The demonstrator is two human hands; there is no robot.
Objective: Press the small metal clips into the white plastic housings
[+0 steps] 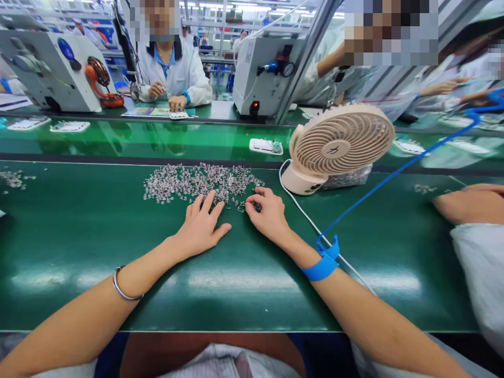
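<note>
A wide pile of small metallic parts (197, 181) lies on the green table (220, 294). My left hand (202, 226) rests at the near edge of the pile, palm down with its fingers spread, and holds nothing. Just to the right, my right hand (270, 214) is at the pile's right end, thumb and index finger brought together in a pinch. Whatever is between those fingertips is too small to make out. A silver bangle (123, 286) circles my left forearm, and a blue strap (322, 266) with a blue cord is around my right wrist.
A beige fan (334, 147) stands behind my right hand, its white cable (303, 210) passing under my right forearm. White casings, one with a circuit board (266, 146), lie on the green strip beyond. Another person's arm (472, 203) is at right; a person (173, 73) sits opposite.
</note>
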